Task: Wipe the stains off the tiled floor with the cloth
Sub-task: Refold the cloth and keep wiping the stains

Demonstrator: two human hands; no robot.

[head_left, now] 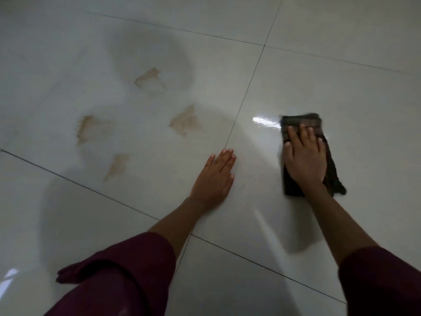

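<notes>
Several light brown stains mark one glossy white tile: one at the top (149,80), one to the right (185,120), one at the left (90,128) and one lower down (116,165). A dark folded cloth (303,123) lies flat on the neighbouring tile to the right, well away from the stains. My right hand (304,156) presses palm down on the cloth with fingers spread. My left hand (216,176) rests flat on the floor by the tile joint, fingers together, holding nothing.
The tiled floor (319,65) is shiny, with thin dark grout lines crossing it and a bright glare streak (265,122) just left of the cloth. Both forearms end in dark maroon sleeves (127,270) at the bottom.
</notes>
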